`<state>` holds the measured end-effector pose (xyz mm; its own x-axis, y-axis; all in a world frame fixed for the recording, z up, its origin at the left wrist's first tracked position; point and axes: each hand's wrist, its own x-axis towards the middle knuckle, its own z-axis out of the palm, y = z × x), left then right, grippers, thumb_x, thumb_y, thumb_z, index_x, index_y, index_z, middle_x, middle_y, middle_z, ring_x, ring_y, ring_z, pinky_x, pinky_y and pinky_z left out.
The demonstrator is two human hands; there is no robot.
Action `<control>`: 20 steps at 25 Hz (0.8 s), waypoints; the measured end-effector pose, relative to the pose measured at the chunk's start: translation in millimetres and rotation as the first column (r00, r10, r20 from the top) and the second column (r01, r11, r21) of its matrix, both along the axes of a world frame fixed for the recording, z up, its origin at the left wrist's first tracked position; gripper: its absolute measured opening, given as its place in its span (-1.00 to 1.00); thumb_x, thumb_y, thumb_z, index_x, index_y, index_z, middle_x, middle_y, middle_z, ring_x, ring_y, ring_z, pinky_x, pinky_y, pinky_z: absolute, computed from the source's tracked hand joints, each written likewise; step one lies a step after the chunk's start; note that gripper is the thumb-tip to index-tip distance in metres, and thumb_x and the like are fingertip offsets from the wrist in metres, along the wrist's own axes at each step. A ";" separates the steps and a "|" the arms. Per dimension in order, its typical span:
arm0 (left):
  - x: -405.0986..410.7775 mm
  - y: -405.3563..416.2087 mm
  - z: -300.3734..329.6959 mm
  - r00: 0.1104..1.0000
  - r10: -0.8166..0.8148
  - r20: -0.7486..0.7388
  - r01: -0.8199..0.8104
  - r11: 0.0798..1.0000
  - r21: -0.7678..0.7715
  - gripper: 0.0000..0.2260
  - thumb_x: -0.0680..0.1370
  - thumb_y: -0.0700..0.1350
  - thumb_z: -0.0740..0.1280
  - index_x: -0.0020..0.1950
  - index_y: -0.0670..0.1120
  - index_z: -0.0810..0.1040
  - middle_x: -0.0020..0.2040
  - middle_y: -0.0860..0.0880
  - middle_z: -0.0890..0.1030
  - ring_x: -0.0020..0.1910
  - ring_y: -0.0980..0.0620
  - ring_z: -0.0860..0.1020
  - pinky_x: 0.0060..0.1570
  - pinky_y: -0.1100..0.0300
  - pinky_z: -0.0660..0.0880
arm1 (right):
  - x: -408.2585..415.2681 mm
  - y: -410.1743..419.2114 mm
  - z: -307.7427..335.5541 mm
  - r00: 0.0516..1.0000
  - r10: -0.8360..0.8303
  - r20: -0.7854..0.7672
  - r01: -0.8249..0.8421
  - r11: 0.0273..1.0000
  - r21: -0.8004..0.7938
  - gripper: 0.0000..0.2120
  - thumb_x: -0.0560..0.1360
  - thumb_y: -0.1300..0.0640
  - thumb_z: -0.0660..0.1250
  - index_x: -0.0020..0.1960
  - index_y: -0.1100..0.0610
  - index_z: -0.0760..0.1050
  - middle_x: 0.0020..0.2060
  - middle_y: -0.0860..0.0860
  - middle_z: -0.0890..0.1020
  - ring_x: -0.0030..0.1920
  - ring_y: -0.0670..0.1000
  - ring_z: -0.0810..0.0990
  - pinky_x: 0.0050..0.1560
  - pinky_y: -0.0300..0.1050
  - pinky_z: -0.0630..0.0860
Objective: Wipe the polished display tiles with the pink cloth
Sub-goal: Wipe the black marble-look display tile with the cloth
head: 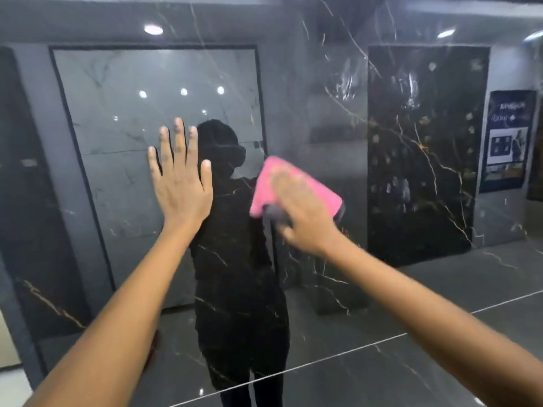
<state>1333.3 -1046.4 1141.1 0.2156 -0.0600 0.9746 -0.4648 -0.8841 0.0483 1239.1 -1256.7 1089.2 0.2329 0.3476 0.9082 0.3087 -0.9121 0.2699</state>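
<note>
Pink cloth lies against the black polished tile, at 3 o'clock from the left hand. Left hand: flat on the tile, fingers straight and spread. Right hand: blurred, presses the cloth to the tile; finger curl cannot be told.

Head view, close, facing tile

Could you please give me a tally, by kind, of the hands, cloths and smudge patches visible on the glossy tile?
Hands: 2, the left hand flat on the polished tile, the right hand pressing the cloth
Pink cloth: 1
Smudge patches: 3, at and
Total: 6
</note>
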 end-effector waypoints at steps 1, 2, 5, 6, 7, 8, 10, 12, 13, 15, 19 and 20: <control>0.5 1.1 -0.5 1.000 -0.005 0.007 0.005 1.000 0.004 -0.49 0.67 0.02 -0.06 0.61 -0.05 -0.03 0.61 -0.06 -0.03 0.58 -0.10 -0.07 0.52 -0.10 -0.14 | 1.6 10.1 -19.5 0.994 -0.073 -0.086 0.046 0.959 -0.280 -0.34 0.42 0.22 0.37 0.48 0.20 0.22 0.43 0.22 0.35 0.47 0.16 0.24 0.48 -0.02 0.17; 0.9 1.9 0.0 1.000 -0.007 0.015 0.007 1.000 0.008 -0.49 0.67 0.02 -0.06 0.61 -0.05 -0.03 0.61 -0.06 -0.03 0.58 -0.10 -0.07 0.52 -0.10 -0.14 | 6.2 2.4 -19.8 0.987 -0.144 -0.078 0.097 0.896 -0.433 -0.32 0.46 0.15 0.37 0.50 0.21 0.19 0.47 0.19 0.29 0.51 0.14 0.17 0.52 0.02 0.09; 2.0 1.2 -1.1 1.000 0.000 0.020 0.000 1.000 0.008 -0.49 0.67 0.03 -0.08 0.61 -0.04 -0.06 0.61 -0.05 -0.05 0.58 -0.09 -0.10 0.52 -0.09 -0.16 | 7.3 -42.5 60.8 0.992 -0.110 0.066 0.112 0.993 -0.029 -0.38 0.42 0.20 0.31 0.44 0.31 0.28 0.41 0.27 0.35 0.45 0.26 0.25 0.51 0.06 0.09; 2.8 0.6 -2.0 1.000 0.011 0.021 -0.011 1.000 0.009 -0.49 0.67 0.03 -0.08 0.61 -0.04 -0.07 0.62 -0.05 -0.06 0.58 -0.09 -0.11 0.52 -0.09 -0.16 | -1.5 -56.4 96.6 0.985 -0.128 0.119 0.090 0.954 0.285 -0.35 0.37 0.25 0.29 0.44 0.30 0.28 0.41 0.26 0.35 0.44 0.29 0.25 0.49 0.10 0.13; 3.2 0.2 -2.1 0.999 0.022 0.023 -0.022 1.000 0.010 -0.49 0.68 0.04 -0.08 0.62 -0.03 -0.07 0.62 -0.05 -0.06 0.58 -0.08 -0.11 0.52 -0.09 -0.15 | -11.0 -64.4 121.6 0.983 -0.115 0.140 0.030 0.863 0.504 -0.31 0.33 0.28 0.27 0.46 0.29 0.26 0.43 0.24 0.32 0.46 0.29 0.23 0.50 0.08 0.13; 3.4 -0.4 -1.5 0.999 0.027 0.026 -0.027 1.000 0.008 -0.49 0.68 0.03 -0.08 0.62 -0.03 -0.07 0.62 -0.05 -0.06 0.58 -0.08 -0.11 0.52 -0.09 -0.15 | -11.7 -62.8 129.1 0.985 -0.091 0.144 -0.008 0.818 0.575 -0.29 0.30 0.30 0.26 0.45 0.30 0.27 0.44 0.23 0.32 0.46 0.29 0.22 0.51 -0.02 0.10; 3.3 -0.5 0.2 0.999 0.024 0.023 -0.024 1.000 -0.001 -0.49 0.67 0.03 -0.08 0.62 -0.04 -0.05 0.62 -0.05 -0.05 0.58 -0.09 -0.10 0.52 -0.08 -0.15 | 1.0 -36.6 96.9 0.995 -0.038 0.093 0.006 0.946 0.324 -0.33 0.27 0.36 0.31 0.39 0.36 0.33 0.38 0.26 0.39 0.42 0.32 0.28 0.49 -0.25 0.02; 2.9 0.9 0.8 1.000 0.010 0.015 -0.010 1.000 0.005 -0.49 0.67 0.03 -0.08 0.61 -0.04 -0.03 0.61 -0.05 -0.03 0.58 -0.09 -0.08 0.52 -0.09 -0.14 | 7.0 -7.2 40.5 0.995 -0.063 -0.071 0.036 0.944 -0.329 -0.30 0.34 0.30 0.39 0.45 0.31 0.29 0.43 0.23 0.35 0.47 0.21 0.23 0.52 -0.14 0.00; 1.5 1.5 0.3 1.000 -0.002 0.013 0.001 1.000 0.007 -0.50 0.67 0.02 -0.08 0.61 -0.04 -0.01 0.61 -0.05 -0.02 0.58 -0.09 -0.07 0.52 -0.09 -0.13 | 7.0 -6.3 33.4 0.984 -0.135 -0.117 0.054 0.848 -0.527 -0.30 0.38 0.25 0.40 0.48 0.27 0.25 0.46 0.19 0.31 0.49 0.14 0.20 0.53 -0.07 0.01; -3.6 1.6 2.1 0.999 -0.045 0.006 0.045 0.999 -0.007 -0.51 0.66 0.03 -0.06 0.60 -0.05 0.06 0.61 -0.04 0.04 0.58 -0.08 -0.04 0.52 -0.08 -0.11 | 15.6 -25.8 70.5 0.987 -0.162 -0.012 0.133 0.846 -0.516 -0.33 0.41 0.23 0.40 0.47 0.26 0.26 0.46 0.19 0.31 0.49 0.15 0.21 0.53 -0.07 0.01; -18.0 0.6 19.6 0.990 -0.130 0.061 0.135 0.986 -0.099 -0.56 0.65 0.01 0.01 0.50 -0.06 0.32 0.54 -0.03 0.26 0.56 -0.07 0.08 0.51 -0.02 -0.12 | -7.8 -39.0 166.4 0.992 -0.104 0.074 0.070 0.927 0.368 -0.29 0.32 0.36 0.28 0.47 0.31 0.25 0.46 0.23 0.29 0.50 0.23 0.17 0.46 -0.33 -0.11; -18.8 0.7 29.3 0.987 -0.141 0.082 0.149 0.983 -0.107 -0.57 0.64 0.00 0.02 0.49 -0.06 0.33 0.54 -0.03 0.27 0.56 -0.07 0.08 0.51 -0.01 -0.12 | -4.5 -24.6 160.8 0.996 -0.065 0.060 0.038 0.930 0.365 -0.30 0.30 0.36 0.27 0.45 0.32 0.27 0.44 0.25 0.31 0.49 0.24 0.19 0.46 -0.32 -0.09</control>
<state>1314.5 -1045.7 1170.4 0.1397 0.0258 0.9899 -0.5935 -0.7980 0.1046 1234.6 -1281.3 1250.0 0.1728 -0.0193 0.9848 0.2512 -0.9659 -0.0630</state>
